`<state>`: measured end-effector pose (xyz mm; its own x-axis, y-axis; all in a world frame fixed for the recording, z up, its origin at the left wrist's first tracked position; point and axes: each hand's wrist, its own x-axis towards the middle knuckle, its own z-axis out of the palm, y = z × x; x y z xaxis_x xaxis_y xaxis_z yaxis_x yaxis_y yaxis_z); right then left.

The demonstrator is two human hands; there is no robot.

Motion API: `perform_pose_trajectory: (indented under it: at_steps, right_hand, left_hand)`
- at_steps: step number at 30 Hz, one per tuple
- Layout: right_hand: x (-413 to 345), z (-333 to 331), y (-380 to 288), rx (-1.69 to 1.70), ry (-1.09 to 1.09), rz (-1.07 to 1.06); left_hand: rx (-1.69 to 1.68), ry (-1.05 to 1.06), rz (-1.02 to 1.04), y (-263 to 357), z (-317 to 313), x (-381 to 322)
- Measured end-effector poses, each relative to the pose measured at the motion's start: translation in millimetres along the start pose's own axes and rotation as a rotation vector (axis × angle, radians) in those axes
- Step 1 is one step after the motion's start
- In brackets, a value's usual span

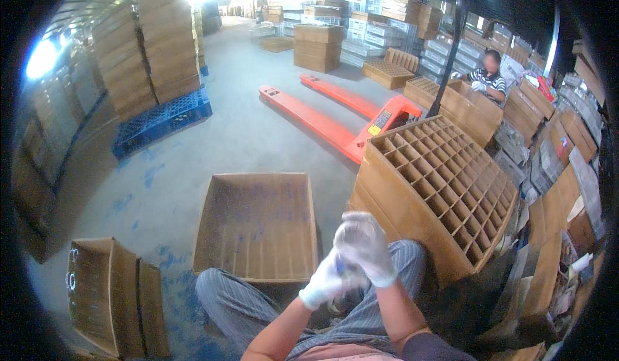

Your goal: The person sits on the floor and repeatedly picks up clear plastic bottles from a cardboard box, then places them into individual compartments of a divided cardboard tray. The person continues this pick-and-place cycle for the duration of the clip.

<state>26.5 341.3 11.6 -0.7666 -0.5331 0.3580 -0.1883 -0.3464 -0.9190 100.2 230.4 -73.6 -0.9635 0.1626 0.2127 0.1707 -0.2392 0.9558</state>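
Observation:
In white work gloves, my left hand [326,281] and my right hand [365,250] come together above my lap, the right one higher and overlapping the left. A small blue patch [341,265] shows between them; motion blur hides what it belongs to and whether either hand grips it. Just beyond my knees is an open cardboard box [258,225] with a bare inside and bluish marks on its walls. To the right of my hands a large cardboard carton [401,206] leans at a tilt, filled with a grid of cardboard dividers [447,182].
An orange pallet jack [329,129] lies beyond the carton. Stacked cartons [167,42] rise from a blue plastic pallet [164,114]. More boxes [123,298] sit at lower left. A gloved person [488,78] is at a box at upper right. Crates and cardboard [556,167] crowd the right.

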Motion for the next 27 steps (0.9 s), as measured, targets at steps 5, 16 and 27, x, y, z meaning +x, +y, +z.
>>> perform_pose_trajectory:
  at_steps: [5,16,27]
  right_hand:
    - [-3,-6,0,-0.056,0.051,-0.007]
    - [-18,-51,29,0.101,0.424,0.048]
    - [-53,-129,-29,-0.400,0.541,-0.087]
  left_hand:
    - [-0.017,-0.040,-0.283,12,-1,3]
    - [-0.048,0.001,-0.200,24,-20,20]
    - [0.087,0.501,-0.210,-109,-112,69]
